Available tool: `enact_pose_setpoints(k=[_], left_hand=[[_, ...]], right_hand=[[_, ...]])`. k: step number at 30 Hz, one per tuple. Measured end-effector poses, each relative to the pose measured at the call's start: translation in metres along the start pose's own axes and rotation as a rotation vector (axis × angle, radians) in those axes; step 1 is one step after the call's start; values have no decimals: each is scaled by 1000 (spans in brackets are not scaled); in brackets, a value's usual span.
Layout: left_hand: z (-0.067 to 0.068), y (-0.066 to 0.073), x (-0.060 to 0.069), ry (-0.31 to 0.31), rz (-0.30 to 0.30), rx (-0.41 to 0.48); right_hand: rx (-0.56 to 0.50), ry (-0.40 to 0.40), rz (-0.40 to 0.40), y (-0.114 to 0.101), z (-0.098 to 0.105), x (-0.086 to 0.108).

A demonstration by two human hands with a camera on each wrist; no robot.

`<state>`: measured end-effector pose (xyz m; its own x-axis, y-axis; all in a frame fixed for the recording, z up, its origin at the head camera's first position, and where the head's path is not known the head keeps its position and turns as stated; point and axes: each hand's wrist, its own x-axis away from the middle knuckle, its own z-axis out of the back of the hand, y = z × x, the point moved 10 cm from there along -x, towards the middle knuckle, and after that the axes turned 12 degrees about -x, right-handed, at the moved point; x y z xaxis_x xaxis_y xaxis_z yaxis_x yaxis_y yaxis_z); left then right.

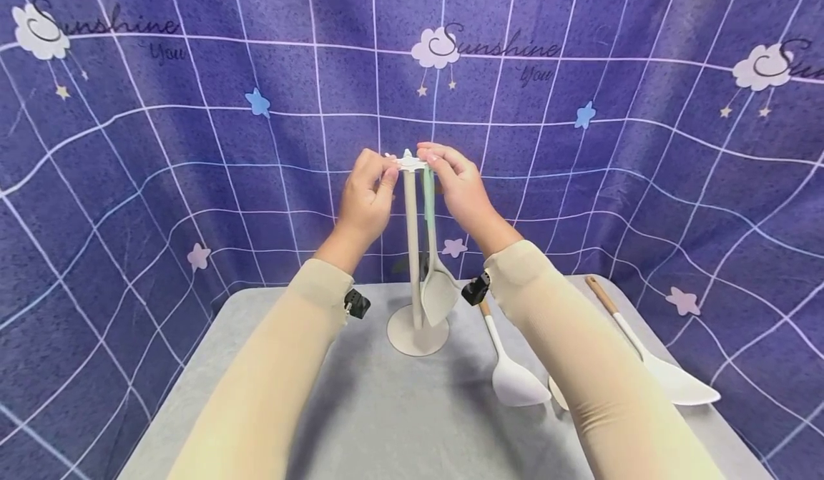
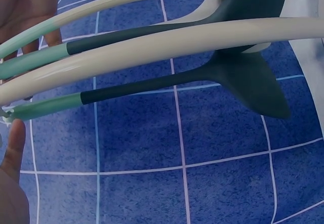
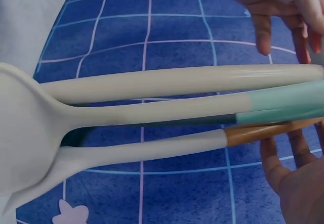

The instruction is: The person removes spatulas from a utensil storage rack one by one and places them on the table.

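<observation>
A cream utensil stand (image 1: 413,251) stands upright with a white star-shaped hook top (image 1: 410,162). My left hand (image 1: 368,190) pinches the left side of the hook top. My right hand (image 1: 460,179) is at its right side, fingers curled against the wooden handle of a white spatula (image 3: 167,150); the handle's top end is hidden. Also hanging are a cream ladle-like utensil (image 1: 439,297) with a mint handle and dark spatulas (image 2: 253,85) with mint handles. In the left wrist view, my left fingertip is close to one mint handle's end.
On the grey tabletop (image 1: 380,423), right of the stand's round base (image 1: 402,337), lie a white turner (image 1: 515,383) with a wooden handle and another (image 1: 676,380) farther right. A pale utensil is partly hidden under my right sleeve. A blue grid-patterned curtain (image 1: 322,79) surrounds the table.
</observation>
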<state>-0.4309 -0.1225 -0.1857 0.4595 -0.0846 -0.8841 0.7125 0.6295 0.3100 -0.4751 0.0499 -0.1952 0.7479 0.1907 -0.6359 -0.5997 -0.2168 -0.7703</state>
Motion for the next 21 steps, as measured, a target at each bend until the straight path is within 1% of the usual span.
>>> enact_pose_setpoints(k=[3,6,10,14,18,21], left_hand=[[0,0,1,11,-11,-1],[-1,0,0,12,-15,-1],[-1,1,-1,9,-12,6],[-3,0,0,3,5,11],[-3,-1,1,15,11,5],[-3,1,1,29,0,4]], right_hand=[[-31,14,42,1,-1,2],[-44,28,65,2,-1,3],[-61,44,80,1,-1,2],[-80,48,92,2,-2,2],[-81,51,105,2,-3,3],[-80,59,113,1,-2,3]])
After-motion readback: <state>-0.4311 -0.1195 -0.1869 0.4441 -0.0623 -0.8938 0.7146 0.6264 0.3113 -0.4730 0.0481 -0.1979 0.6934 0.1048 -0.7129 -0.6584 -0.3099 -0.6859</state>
